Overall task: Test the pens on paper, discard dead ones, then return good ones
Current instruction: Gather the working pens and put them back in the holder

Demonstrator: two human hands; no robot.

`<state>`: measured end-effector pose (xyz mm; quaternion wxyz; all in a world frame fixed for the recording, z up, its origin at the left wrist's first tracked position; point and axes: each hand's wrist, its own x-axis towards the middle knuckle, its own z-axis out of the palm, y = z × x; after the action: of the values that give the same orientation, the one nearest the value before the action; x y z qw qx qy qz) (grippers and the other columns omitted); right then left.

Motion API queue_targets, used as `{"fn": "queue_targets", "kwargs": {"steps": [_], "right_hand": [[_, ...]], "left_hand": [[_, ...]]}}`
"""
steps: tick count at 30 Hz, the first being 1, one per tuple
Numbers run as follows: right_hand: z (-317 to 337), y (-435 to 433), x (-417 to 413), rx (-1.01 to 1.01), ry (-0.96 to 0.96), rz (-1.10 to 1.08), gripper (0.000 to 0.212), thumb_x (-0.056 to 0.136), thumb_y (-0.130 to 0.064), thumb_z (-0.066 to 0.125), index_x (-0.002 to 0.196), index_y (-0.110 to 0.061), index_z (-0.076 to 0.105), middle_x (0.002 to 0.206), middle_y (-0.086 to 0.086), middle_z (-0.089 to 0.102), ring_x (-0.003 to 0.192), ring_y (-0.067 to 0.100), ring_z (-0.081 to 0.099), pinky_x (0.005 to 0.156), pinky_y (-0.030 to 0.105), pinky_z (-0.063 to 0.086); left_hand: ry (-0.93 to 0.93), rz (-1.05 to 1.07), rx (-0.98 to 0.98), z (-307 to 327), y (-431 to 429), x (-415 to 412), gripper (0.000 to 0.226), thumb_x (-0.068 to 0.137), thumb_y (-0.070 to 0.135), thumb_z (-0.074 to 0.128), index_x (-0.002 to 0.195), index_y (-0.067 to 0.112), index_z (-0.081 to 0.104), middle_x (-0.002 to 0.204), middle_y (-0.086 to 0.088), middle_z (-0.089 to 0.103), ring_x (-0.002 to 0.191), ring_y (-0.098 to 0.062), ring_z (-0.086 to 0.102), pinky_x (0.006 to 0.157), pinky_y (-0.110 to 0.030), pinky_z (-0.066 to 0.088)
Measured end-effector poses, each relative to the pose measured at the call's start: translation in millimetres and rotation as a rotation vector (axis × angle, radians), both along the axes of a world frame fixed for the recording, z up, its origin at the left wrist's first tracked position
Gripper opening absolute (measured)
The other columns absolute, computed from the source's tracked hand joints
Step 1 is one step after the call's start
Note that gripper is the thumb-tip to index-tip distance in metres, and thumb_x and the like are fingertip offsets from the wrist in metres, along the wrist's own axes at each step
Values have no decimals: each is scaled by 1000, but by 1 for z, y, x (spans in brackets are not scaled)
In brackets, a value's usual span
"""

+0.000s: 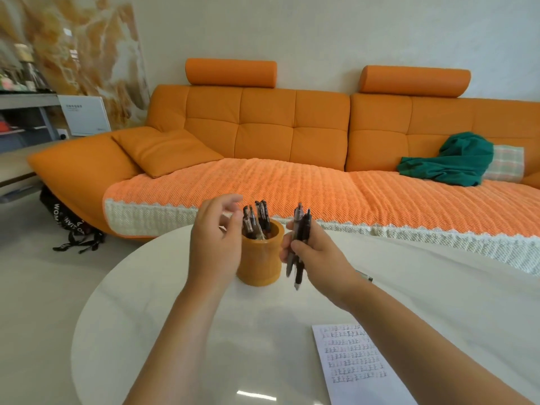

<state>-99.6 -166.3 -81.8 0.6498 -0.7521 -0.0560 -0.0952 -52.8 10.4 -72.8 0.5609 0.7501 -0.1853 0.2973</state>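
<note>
An orange pen holder (261, 264) stands on the white round table (181, 331), with several dark pens (257, 219) sticking out of it. My right hand (315, 255) is just right of the holder and grips two or three dark pens (299, 247), tips pointing down. My left hand (214, 244) hovers at the holder's left side with relaxed, slightly curled fingers near the pen tops, holding nothing. A sheet of paper (353, 363) covered with rows of handwriting lies at the lower right. Another pen (366, 276) lies on the table behind my right wrist.
An orange sofa (263, 135) with a knitted cover runs behind the table; a green cloth (455, 162) lies on it. A black bag (68, 226) sits on the floor at left, and a grey shelf (26, 112) stands at the far left.
</note>
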Motion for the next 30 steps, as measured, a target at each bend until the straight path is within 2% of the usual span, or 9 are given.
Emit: {"fn": "queue_targets", "kwargs": {"steps": [2,7,11,15,17,20,23,27,30], "right_hand": [[18,8,9,85,-54,-21,31,104,1,35,118,-22,48,91,5,62,82,17,63,77,29,54],[48,34,37,249,-171,-93,31,105,0,34,120,-24,45,86,3,61,81,17,64,82,37,55],[51,50,61,251,-207,-177,30,104,0,35,116,-26,45,87,4,60,82,17,63,86,39,55],[40,59,75,200,-186,-199,27,105,-3,36,121,-23,44,90,5,59,85,17,62,85,34,54],[32,62,78,156,-148,-202,27,105,-6,37,119,-28,44,90,4,60,85,18,60,87,40,53],[23,64,79,-15,-83,-211,22,104,-11,39,105,-32,47,98,9,63,88,19,58,91,45,51],[17,64,79,-230,-34,-225,8,103,-17,45,109,-18,51,105,8,61,93,21,58,82,38,49],[7,62,82,-689,-10,-261,13,99,-24,44,89,-19,50,91,4,57,93,30,53,78,46,47],[5,58,80,-919,-13,-322,21,100,-26,47,81,-16,49,87,1,50,90,27,44,74,37,33]], "left_hand": [[40,37,26,2,14,16,27,96,16,61,117,34,62,110,9,54,92,-1,54,75,-15,45],[186,-170,247,-6,21,47,35,92,32,68,126,39,62,126,15,52,122,-6,48,102,-33,43],[119,-116,304,-16,16,57,21,94,25,66,114,30,72,108,13,61,102,-6,58,86,-30,51],[120,-60,224,-14,13,68,17,96,17,64,107,26,73,102,12,63,92,-1,60,71,-14,42],[146,-50,187,-15,12,73,16,96,19,64,107,27,72,104,11,64,90,-2,60,69,-9,40],[203,-45,105,-18,11,78,22,97,26,64,118,26,68,109,9,64,91,-2,59,70,-9,42],[279,-62,58,-18,8,79,27,98,30,61,125,26,65,111,8,65,92,-1,59,71,-11,43],[373,-165,-8,-17,6,79,24,103,23,51,116,32,68,114,14,67,104,-4,58,88,-25,49],[501,-286,-60,-19,3,77,37,106,19,39,132,31,63,134,12,59,124,-6,50,101,-23,38]]}}
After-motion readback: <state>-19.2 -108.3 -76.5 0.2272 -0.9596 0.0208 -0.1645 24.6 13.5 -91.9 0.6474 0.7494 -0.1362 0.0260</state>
